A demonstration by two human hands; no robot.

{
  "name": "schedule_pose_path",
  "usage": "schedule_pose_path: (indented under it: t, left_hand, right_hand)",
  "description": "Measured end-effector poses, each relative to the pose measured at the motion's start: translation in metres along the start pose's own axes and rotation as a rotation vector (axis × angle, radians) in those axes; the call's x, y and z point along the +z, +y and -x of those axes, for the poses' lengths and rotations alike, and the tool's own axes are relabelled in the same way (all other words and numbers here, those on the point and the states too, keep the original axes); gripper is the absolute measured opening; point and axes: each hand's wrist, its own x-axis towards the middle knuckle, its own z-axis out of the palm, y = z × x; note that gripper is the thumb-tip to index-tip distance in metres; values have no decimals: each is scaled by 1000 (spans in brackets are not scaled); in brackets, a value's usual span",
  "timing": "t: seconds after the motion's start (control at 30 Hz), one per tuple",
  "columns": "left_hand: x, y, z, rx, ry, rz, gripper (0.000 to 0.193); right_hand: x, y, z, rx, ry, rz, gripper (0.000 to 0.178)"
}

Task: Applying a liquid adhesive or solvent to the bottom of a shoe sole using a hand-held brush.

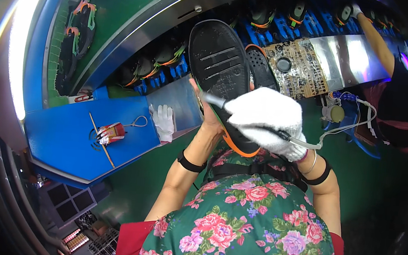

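Note:
In my bare left hand (208,117) lies a black shoe sole (219,63) with an orange edge at its heel, tilted upward in front of me. My fingers wrap its left side. My right hand (268,118), in a white knit glove, is closed around a brush-tipped tool (214,99) with a pale tube (327,138) running off to the right. The brush tip is blurred and lies over the sole's left edge; whether it touches cannot be seen. Behind the sole, a black perforated shoe part (261,67) with an orange rim shows partly.
A row of shoes on blue holders (259,20) runs along the back. Cardboard (297,63) carrying a round black lid covers part of the metal bench. At left, a blue table (67,140) bears a red packet (111,133); a white glove (164,121) lies nearby. Another person's arm (374,40) reaches in.

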Motion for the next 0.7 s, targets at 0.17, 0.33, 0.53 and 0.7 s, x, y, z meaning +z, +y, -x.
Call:
schedule_pose_path:
  t: [0.17, 0.33, 0.53, 0.7]
  left_hand:
    - [-3, 3, -7, -80, -46, -89, 129]
    - [1, 3, -4, -39, 35, -20, 134]
    - [-3, 12, -12, -30, -24, -28, 131]
    - [-1, 16, -13, 37, 47, -177, 135]
  right_hand:
    - [18, -2, 14, 109, -73, -56, 31]
    - [4, -1, 13, -36, 7, 34, 29]
    - [19, -1, 29, -143, -74, 166, 29]
    - [4, -1, 22, -27, 7, 18, 28]
